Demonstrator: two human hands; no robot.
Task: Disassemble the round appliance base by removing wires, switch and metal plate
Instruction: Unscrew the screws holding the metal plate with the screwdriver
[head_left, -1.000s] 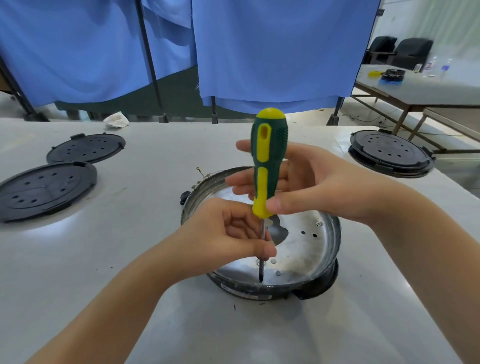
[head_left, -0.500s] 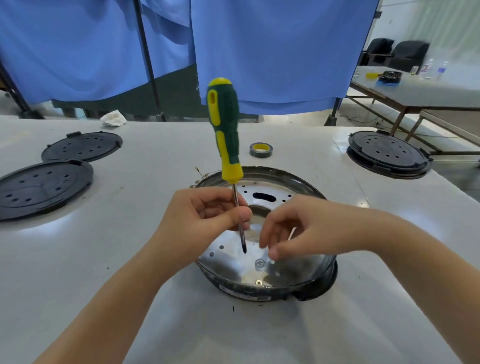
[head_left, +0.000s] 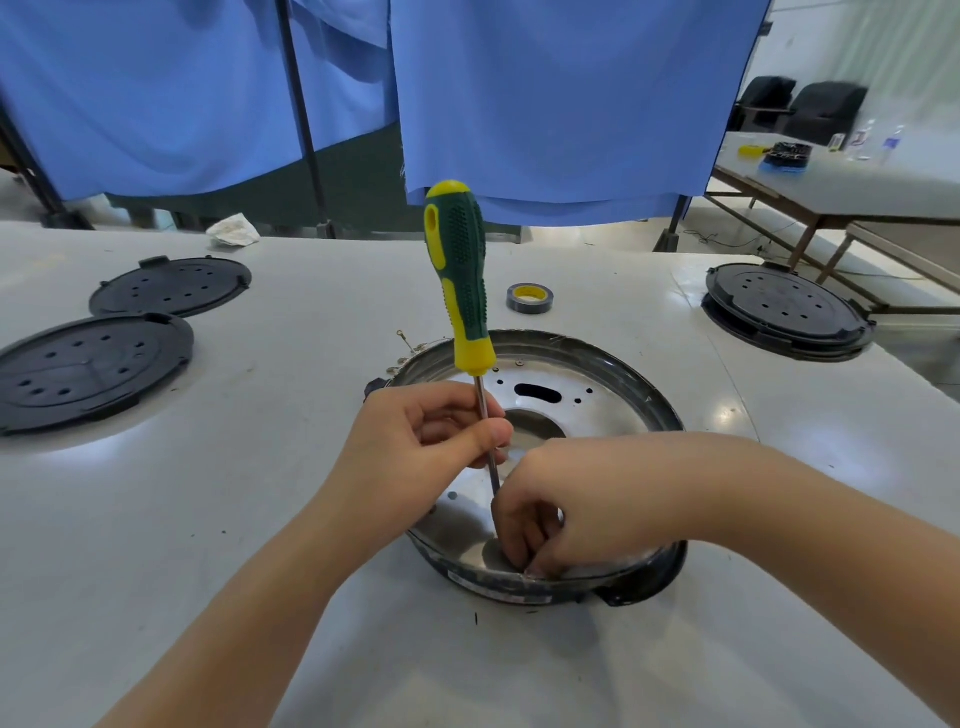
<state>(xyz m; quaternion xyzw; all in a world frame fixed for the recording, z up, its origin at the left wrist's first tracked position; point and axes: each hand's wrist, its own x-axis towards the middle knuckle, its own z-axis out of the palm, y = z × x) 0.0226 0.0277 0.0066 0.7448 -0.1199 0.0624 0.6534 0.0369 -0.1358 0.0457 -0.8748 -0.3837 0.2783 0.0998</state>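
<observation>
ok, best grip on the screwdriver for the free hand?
Take the screwdriver by its ribbed green-yellow handle, from above or the right. It stands nearly upright, handle clear, while the left hand pinches the thin shaft below.

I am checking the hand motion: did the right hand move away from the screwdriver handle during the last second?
Yes. The right hand went down from the screwdriver handle to the near rim of the round appliance base.

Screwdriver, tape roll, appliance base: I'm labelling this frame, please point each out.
screwdriver (head_left: 464, 291), head view, on its green handle.
tape roll (head_left: 530, 299), head view, on its outer wall.
appliance base (head_left: 644, 387), head view, on its far-right rim.
</observation>
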